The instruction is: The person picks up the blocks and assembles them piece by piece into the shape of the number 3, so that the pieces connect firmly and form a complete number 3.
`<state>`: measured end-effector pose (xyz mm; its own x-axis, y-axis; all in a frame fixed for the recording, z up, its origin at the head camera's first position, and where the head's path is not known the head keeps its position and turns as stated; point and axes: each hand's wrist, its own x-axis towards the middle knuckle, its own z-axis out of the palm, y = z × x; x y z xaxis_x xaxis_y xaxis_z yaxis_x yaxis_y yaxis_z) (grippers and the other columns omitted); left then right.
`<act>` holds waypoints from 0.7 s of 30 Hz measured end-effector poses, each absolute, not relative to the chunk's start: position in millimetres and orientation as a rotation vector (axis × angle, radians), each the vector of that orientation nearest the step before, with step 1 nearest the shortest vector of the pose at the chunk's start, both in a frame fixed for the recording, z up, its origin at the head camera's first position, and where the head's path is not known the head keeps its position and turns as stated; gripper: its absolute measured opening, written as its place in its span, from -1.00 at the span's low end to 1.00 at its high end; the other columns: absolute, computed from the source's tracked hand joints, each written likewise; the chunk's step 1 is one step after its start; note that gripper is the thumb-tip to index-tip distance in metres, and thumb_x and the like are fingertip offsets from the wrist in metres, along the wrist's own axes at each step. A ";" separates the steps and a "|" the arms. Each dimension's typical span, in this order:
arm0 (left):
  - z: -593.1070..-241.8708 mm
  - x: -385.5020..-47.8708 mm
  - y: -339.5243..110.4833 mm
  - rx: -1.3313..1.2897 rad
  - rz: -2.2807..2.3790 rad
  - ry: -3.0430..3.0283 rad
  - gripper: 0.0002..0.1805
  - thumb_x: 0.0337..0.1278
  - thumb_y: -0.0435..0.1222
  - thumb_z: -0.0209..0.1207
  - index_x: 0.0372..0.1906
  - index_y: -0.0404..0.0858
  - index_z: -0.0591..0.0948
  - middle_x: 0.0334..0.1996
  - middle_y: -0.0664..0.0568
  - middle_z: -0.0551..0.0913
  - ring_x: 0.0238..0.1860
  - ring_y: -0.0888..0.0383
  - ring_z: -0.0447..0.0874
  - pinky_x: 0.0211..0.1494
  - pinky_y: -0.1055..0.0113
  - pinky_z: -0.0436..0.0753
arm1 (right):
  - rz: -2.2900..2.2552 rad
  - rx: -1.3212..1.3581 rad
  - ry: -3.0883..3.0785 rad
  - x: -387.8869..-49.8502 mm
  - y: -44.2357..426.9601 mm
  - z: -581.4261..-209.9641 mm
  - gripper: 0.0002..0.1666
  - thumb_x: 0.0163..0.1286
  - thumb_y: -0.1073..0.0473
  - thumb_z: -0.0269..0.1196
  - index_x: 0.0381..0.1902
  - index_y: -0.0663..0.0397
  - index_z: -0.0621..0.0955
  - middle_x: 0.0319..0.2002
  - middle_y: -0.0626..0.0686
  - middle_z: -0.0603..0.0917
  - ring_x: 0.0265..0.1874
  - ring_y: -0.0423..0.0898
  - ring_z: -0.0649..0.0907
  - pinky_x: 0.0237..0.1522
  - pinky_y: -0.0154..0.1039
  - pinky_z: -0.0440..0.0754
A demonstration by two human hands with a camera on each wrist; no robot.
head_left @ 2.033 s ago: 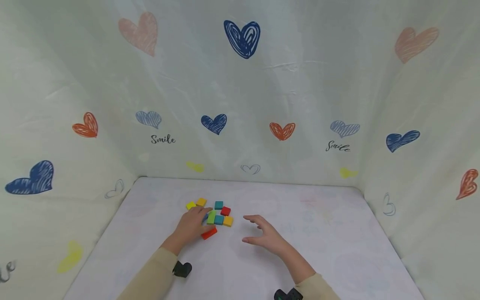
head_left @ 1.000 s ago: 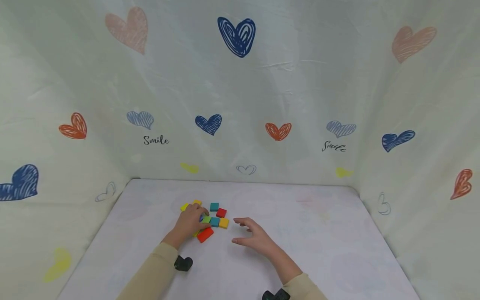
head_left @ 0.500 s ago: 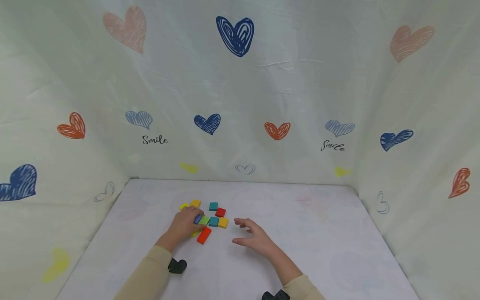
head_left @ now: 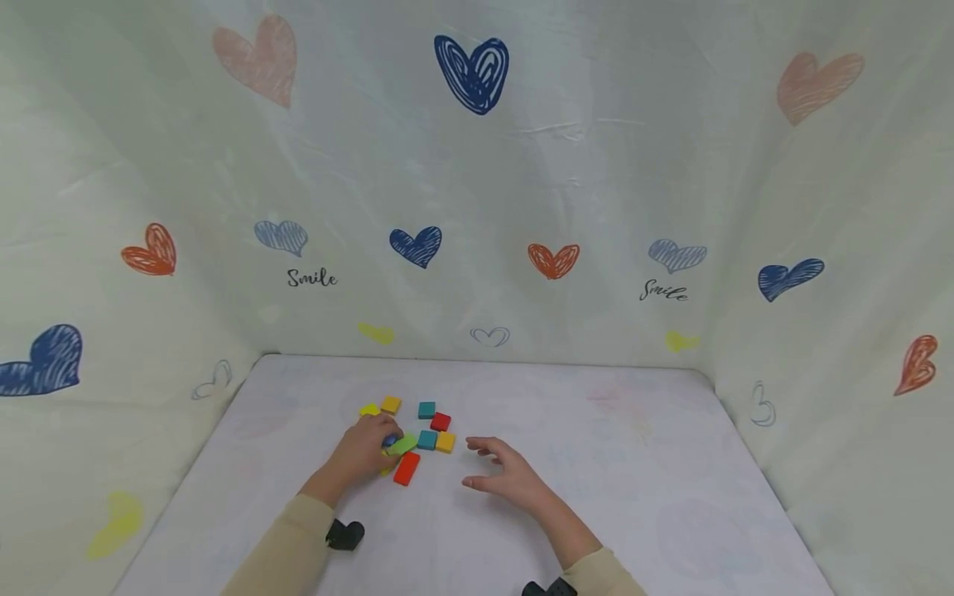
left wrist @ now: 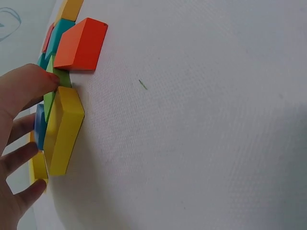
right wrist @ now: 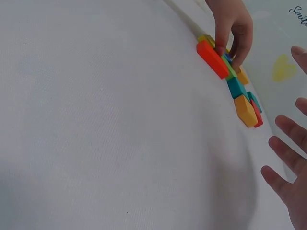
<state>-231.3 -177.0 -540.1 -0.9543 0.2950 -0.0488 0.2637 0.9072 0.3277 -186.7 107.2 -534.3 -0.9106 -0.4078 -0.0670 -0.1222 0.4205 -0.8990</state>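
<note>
My left hand [head_left: 361, 454] is at a cluster of small coloured blocks, thumb and fingers pinching a green block [head_left: 403, 444]. Beside it a blue block [head_left: 389, 441] lies partly hidden under the fingers. In the left wrist view the thumb touches the green block, and a yellow block [left wrist: 64, 129] sits along its near side. An orange-red block [head_left: 406, 468] lies just in front. To the right of the cluster my right hand [head_left: 510, 476] hovers with fingers spread and holds nothing.
A teal block [head_left: 427, 439] and an orange-yellow block [head_left: 445, 442] lie right of the green one. Behind are a red block [head_left: 440, 422], another teal block [head_left: 426, 410], and orange [head_left: 391, 405] and yellow [head_left: 368, 410] blocks. Heart-printed curtains [head_left: 596, 182] surround the white table [head_left: 633, 497].
The green block has turned and shifted left toward my left hand, apart from the teal block. The orange-red block has turned more lengthwise. My right hand has stayed nearly still.
</note>
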 end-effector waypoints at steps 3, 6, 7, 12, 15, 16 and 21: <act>-540.3 -228.8 -177.9 0.429 0.461 2.985 -0.65 -0.09 -0.17 0.47 -0.14 -0.14 0.68 0.05 -0.03 0.55 0.10 -0.06 0.43 0.14 -0.04 0.49 | -1.474 -0.457 2.404 -186.0 106.1 -535.3 -0.27 0.24 0.06 0.39 0.33 0.06 0.43 0.21 -0.01 0.52 0.19 0.03 0.45 0.21 0.13 0.39; -541.5 -226.3 -177.6 0.407 0.417 3.013 -0.64 -0.11 -0.12 0.49 -0.18 -0.14 0.69 0.06 -0.06 0.54 0.11 -0.08 0.42 0.12 -0.05 0.50 | -1.478 -0.464 2.398 -185.4 104.7 -535.7 -0.27 0.24 0.07 0.40 0.33 0.08 0.43 0.21 0.01 0.52 0.19 0.03 0.45 0.21 0.14 0.39; -542.2 -225.9 -177.3 0.396 0.403 3.022 -0.65 -0.12 -0.11 0.49 -0.19 -0.14 0.69 0.06 -0.07 0.54 0.10 -0.08 0.42 0.11 -0.05 0.51 | -1.481 -0.464 2.396 -185.2 104.2 -535.6 -0.27 0.24 0.07 0.40 0.33 0.08 0.43 0.20 0.00 0.52 0.19 0.03 0.45 0.21 0.14 0.39; -544.1 -224.3 -176.7 0.353 0.376 3.078 -0.66 -0.10 -0.12 0.48 -0.20 -0.15 0.70 0.06 -0.10 0.53 0.10 -0.09 0.40 0.08 -0.02 0.54 | -1.484 -0.462 2.398 -184.5 101.2 -535.9 -0.28 0.24 0.06 0.40 0.32 0.07 0.44 0.20 -0.01 0.53 0.19 0.03 0.45 0.21 0.14 0.39; -542.4 -224.3 -177.0 0.340 0.427 3.115 -0.66 -0.07 -0.16 0.47 -0.17 -0.19 0.70 0.02 -0.10 0.55 0.07 -0.08 0.42 0.06 0.00 0.54 | -1.486 -0.466 2.402 -184.6 100.3 -537.1 -0.28 0.24 0.06 0.39 0.32 0.07 0.44 0.19 -0.02 0.53 0.18 0.03 0.46 0.20 0.14 0.40; -541.3 -224.1 -177.0 0.340 0.445 3.126 -0.66 -0.06 -0.17 0.46 -0.15 -0.20 0.70 0.00 -0.09 0.56 0.05 -0.08 0.43 0.06 0.00 0.54 | -1.492 -0.464 2.400 -184.8 100.5 -537.4 -0.28 0.25 0.06 0.39 0.32 0.07 0.44 0.19 -0.02 0.53 0.18 0.03 0.46 0.20 0.14 0.40; -532.4 -222.8 -171.5 0.340 0.587 3.115 -0.69 -0.01 -0.24 0.42 -0.12 -0.22 0.69 -0.09 -0.05 0.62 -0.02 -0.05 0.50 0.05 0.01 0.55 | -1.530 -0.448 2.409 -185.3 104.6 -538.1 -0.29 0.26 0.07 0.38 0.33 0.06 0.43 0.19 -0.02 0.54 0.18 0.04 0.46 0.20 0.14 0.40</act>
<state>-222.8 -171.5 -532.4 -0.9762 0.1994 0.0848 0.2166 0.9097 0.3544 -185.3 104.6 -538.1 -0.9209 -0.3869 -0.0467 -0.1222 0.4005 -0.9081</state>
